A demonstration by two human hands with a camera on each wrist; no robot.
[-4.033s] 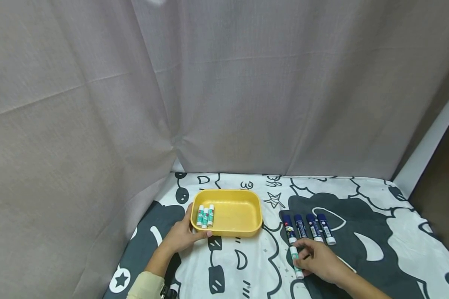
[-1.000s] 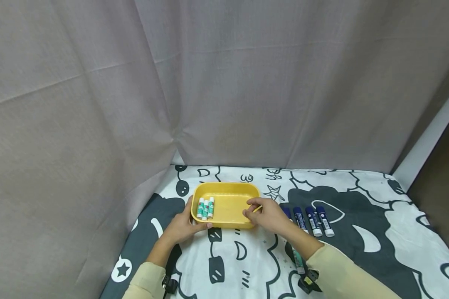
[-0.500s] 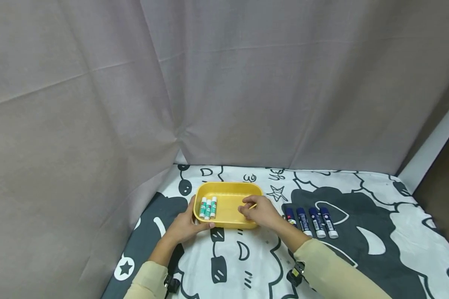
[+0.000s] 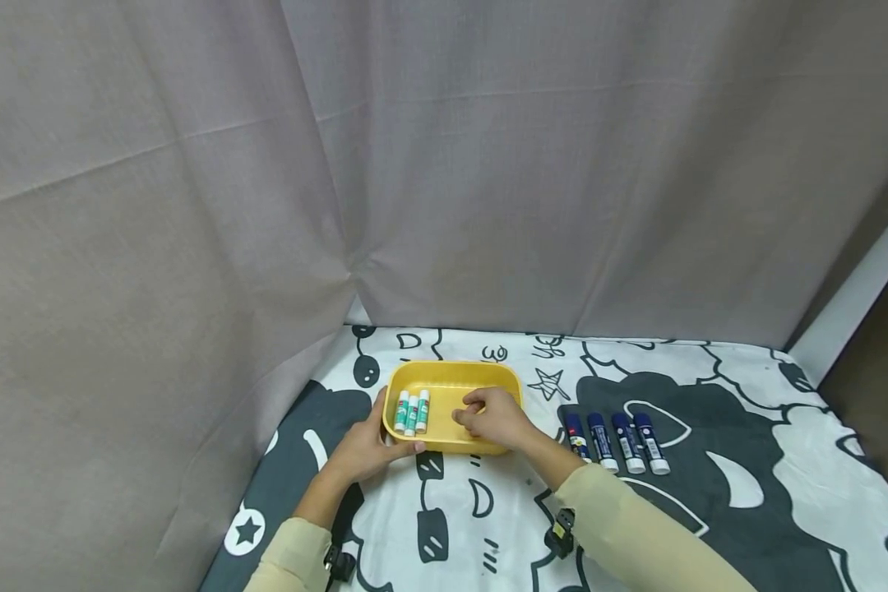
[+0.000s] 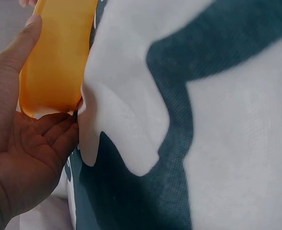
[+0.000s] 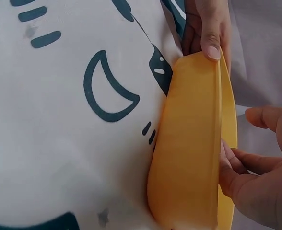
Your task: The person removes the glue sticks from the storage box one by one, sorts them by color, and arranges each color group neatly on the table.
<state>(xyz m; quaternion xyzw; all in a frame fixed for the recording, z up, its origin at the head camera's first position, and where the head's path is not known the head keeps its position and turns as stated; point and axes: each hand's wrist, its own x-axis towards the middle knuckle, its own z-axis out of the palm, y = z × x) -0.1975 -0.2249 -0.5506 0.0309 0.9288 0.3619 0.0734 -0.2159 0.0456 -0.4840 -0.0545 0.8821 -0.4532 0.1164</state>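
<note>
The right hand (image 4: 497,418) has been shifted farther left over the yellow tray (image 4: 444,444) in the last half second, while the tray and its contents are found where they were. At the tray's left end, three green-and-white sticks (image 4: 411,416) are laid side by side, their length running from the near side toward the far side. The fingers of the right hand are bent and slightly parted just beside them — nothing is seen between the tips, though these are partly hidden by the tray wall in the right wrist view. The tray is gripped at its near left corner by the left hand (image 4: 365,450), the thumb being set along the near rim and the other fingers against the left end. To the right, well apart from the green sticks, four dark blue sticks (image 4: 603,442) are arranged in a slanted row on the patterned cloth (image 4: 503,510) — the leftmost is partly covered by the right sleeve (image 4: 636,526). Behind, grey fabric (image 4: 474,164) is hung.
</note>
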